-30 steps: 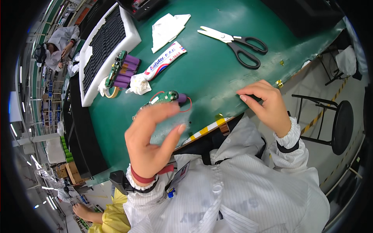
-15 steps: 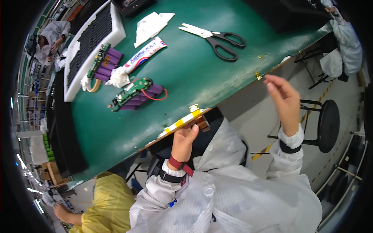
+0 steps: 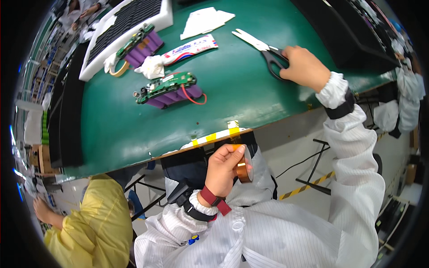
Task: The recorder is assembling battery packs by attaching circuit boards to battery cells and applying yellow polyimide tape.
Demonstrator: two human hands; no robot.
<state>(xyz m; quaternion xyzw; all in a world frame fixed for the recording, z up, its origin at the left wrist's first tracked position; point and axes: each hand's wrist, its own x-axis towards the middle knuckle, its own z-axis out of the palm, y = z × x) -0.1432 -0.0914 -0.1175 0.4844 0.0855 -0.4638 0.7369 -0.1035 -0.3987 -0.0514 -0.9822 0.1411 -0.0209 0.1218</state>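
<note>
— Scissors (image 3: 263, 49) lie near the far right of the green bench (image 3: 250, 98), and the right hand (image 3: 304, 67) is on them. See the grip?

— Yes: fingers closed over the black handle loops, blades not lifted, flat on the bench. Long axis runs from the handles under the hand out to the pale blade tips, which point toward the bench's far left, at the white folded paper (image 3: 203, 22).

— And the other hand?

— Left hand (image 3: 225, 167) hangs just off the near edge of the bench, pinched shut on a roll of amber tape (image 3: 243, 165), roll standing on edge, thumb on top.

— So which way do the scissors lie from the tape?

— Up and to the right, across the bench, well apart. Right hand is the one on them; left is nowhere near.

— Anything between?

— Yellow tape strips (image 3: 219, 134) stuck along the near edge just above the roll. Further left, the purple battery pack (image 3: 172, 91) with its green board and red wire, mid-bench.
</note>
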